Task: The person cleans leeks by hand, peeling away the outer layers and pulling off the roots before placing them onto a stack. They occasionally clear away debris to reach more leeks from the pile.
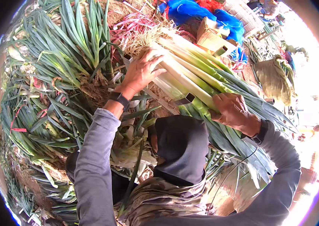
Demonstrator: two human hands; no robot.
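Observation:
Long leeks [189, 77] with white stalks and green leaves lie side by side across a metal frame [161, 100], roots at the upper left. My left hand [141, 71] rests on the white stalks near the root end, fingers spread and slightly bent. Further down the stalks, where white turns green, my right hand [234, 113] has its fingers curled round a leek at the near edge of the pile. The undersides of its fingers are hidden. Dark bands circle both wrists.
Heaps of leeks [46, 116] cover the left side. Pink ties [133, 24], a cardboard box [209, 35] and blue plastic [189, 11] lie beyond the frame. A dark cloth-covered shape [182, 147] is close below the frame. Green-brown sacking [274, 79] lies at the right.

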